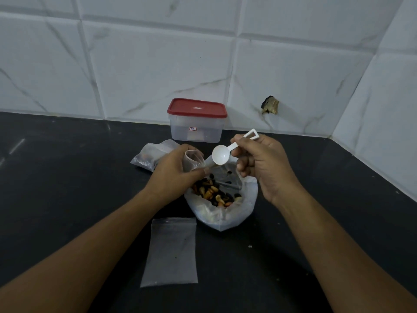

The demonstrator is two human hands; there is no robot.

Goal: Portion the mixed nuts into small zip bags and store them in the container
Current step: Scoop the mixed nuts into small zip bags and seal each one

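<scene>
Black counter (67, 177), tiled wall (135, 75) behind; open nut bag (246, 206) at centre, taken as the clock's hub, mixed nuts (214, 193) showing in its mouth.

Left hand (176, 170) at 10 o'clock of the hub; fingers curled round a small zip bag (193, 158), thumb and forefinger holding its mouth open, turned toward 3 o'clock; the hand covers most of it, so its fill cannot be told.

Right hand (261, 163) at 1 o'clock; fingers and thumb pinch the handle of a white scoop (220, 155); bowl looks empty, poised just beside the small bag's mouth, above the nuts.

Container (196, 129) at 12 o'clock against the wall, red lid (196, 108) on; contents not clear through the side. A filled bag (151, 155) lies at 10 o'clock, beyond the left hand; a flat zip bag (171, 251), seemingly empty, lies at 7 o'clock, near the person.

Step in hand, as judged: portioning, part-way; one bag filled, one at the scoop, one waiting; storing not begun.

Next move, as judged: dip the scoop down toward 6 o'clock into the nuts, lift it level, tip it into the small mouth; the mouth is narrow, so the left hand must hold it wide and steady, over the nut bag so strays fall back; the lid must come off before storing.
</scene>
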